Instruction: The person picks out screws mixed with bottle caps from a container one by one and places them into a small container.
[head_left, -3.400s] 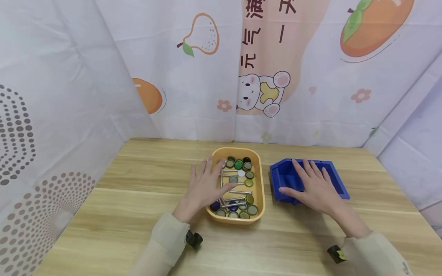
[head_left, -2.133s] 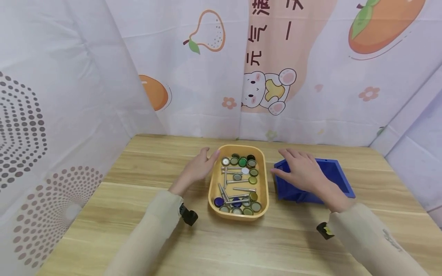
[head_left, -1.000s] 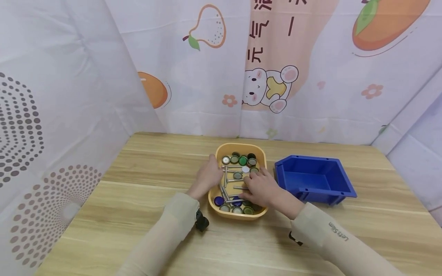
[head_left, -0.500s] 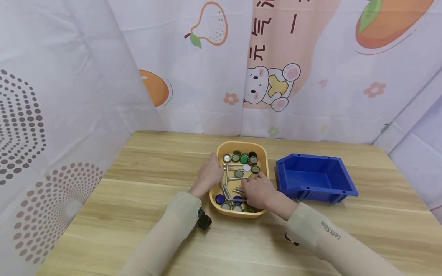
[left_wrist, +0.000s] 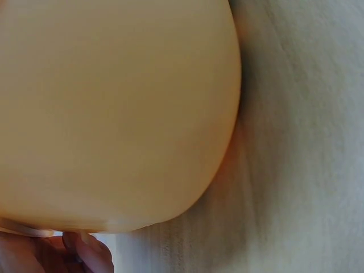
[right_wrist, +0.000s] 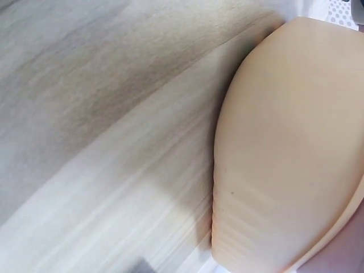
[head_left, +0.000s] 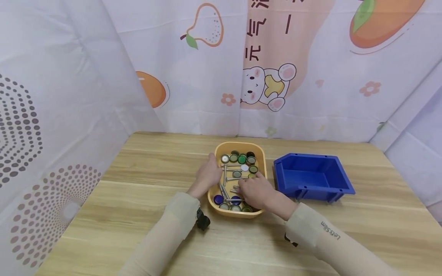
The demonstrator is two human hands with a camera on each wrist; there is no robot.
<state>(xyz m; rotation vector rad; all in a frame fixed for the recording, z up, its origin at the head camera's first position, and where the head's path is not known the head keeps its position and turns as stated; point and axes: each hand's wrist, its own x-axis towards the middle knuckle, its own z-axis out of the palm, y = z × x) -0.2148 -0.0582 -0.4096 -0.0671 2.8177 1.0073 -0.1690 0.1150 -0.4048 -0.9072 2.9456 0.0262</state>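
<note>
A yellow plastic tray (head_left: 238, 215) holds metal bolts (head_left: 238, 178) and crown bottle caps (head_left: 242, 158) mixed together. My left hand (head_left: 207, 174) grips the tray's left rim; in the left wrist view its fingertips (left_wrist: 94, 253) show at the edge of the tray wall (left_wrist: 125, 114). My right hand (head_left: 257, 190) reaches over the right rim with fingers curled down around bolts. Short bolt ends stick out past those fingers, while the fingertips themselves are hidden. In the right wrist view the tray's outer wall (right_wrist: 284, 142) fills the right side.
An open blue bin (head_left: 304, 179) stands on the wooden table (head_left: 155, 161), just right of the tray. A white printed curtain (head_left: 193, 96) hangs behind the table and along both sides.
From hovering over the tray and bin, my left hand took hold of the tray's left rim. My right hand left the blue bin, reached into the tray and shifted bolts there.
</note>
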